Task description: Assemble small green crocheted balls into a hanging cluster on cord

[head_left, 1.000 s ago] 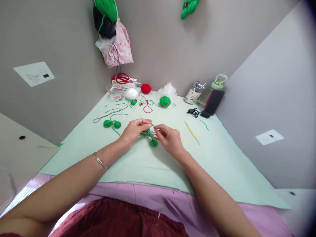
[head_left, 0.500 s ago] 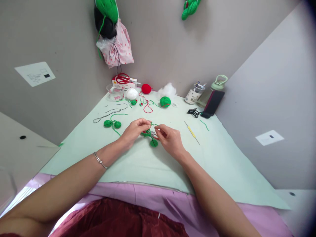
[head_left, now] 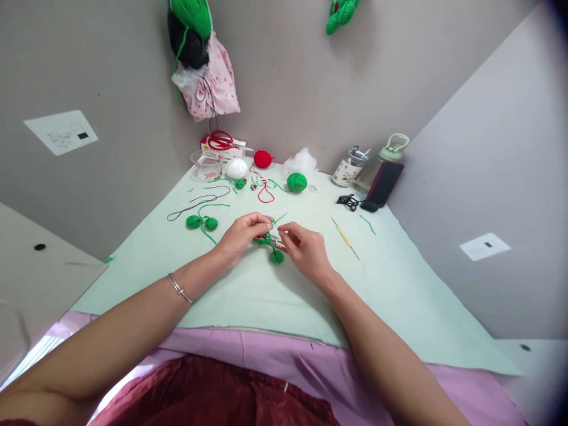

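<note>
My left hand [head_left: 242,235] and my right hand [head_left: 305,249] meet over the middle of a pale green mat [head_left: 399,296]. Both pinch a small green crochet piece [head_left: 270,245] with a round green ball hanging at its lower end. A short green yarn tail [head_left: 280,219] sticks up between the fingertips. My right hand's fingers also close on a thin metal tool; its kind is too small to tell. A bracelet sits on my left wrist.
Two green crochet balls [head_left: 202,223] with a black cord lie to the left. A yellow-handled crochet hook [head_left: 345,238] lies to the right. At the back stand red scissors [head_left: 220,141], white, red [head_left: 262,158] and green [head_left: 296,182] yarn balls, stuffing, a cup, a bottle and a phone [head_left: 382,184].
The green yarn tail between my fingertips has shifted and now points up and to the right. Both hands stay in nearly the same place.
</note>
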`<state>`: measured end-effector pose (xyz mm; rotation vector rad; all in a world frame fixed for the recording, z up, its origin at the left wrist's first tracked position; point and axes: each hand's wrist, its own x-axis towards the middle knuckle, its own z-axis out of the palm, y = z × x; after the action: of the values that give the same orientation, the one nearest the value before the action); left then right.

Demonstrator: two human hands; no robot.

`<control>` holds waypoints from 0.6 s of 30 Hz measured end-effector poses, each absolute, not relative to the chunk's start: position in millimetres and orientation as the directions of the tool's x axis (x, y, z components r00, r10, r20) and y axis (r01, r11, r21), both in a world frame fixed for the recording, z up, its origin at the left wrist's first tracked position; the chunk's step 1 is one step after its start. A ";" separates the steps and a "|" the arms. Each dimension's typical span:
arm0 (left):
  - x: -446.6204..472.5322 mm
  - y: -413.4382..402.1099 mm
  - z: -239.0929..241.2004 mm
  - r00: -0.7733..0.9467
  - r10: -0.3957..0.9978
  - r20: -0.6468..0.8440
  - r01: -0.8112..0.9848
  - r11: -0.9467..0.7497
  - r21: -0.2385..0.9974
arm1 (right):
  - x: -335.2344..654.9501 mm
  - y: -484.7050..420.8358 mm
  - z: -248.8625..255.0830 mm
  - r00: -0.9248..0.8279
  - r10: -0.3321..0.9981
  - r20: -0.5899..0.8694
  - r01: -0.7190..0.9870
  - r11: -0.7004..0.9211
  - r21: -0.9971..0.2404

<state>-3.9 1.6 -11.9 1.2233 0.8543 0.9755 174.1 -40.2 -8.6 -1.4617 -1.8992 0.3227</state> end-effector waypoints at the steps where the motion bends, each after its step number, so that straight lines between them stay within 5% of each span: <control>1: -4.0 1.4 -11.7 0.362 0.932 -0.015 -0.135 0.068 0.988 | 174.5 -40.0 -8.6 -0.104 0.918 0.382 0.743 0.327 -0.584; 18: -4.3 1.3 -9.7 0.305 0.952 0.016 -0.158 0.034 0.987 | 174.6 -41.1 -9.0 -0.112 0.925 0.363 0.698 0.333 -0.634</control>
<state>-4.3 1.3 -9.7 1.2149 0.8688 1.0454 174.6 -41.1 -9.0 -1.4301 -1.8744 0.3975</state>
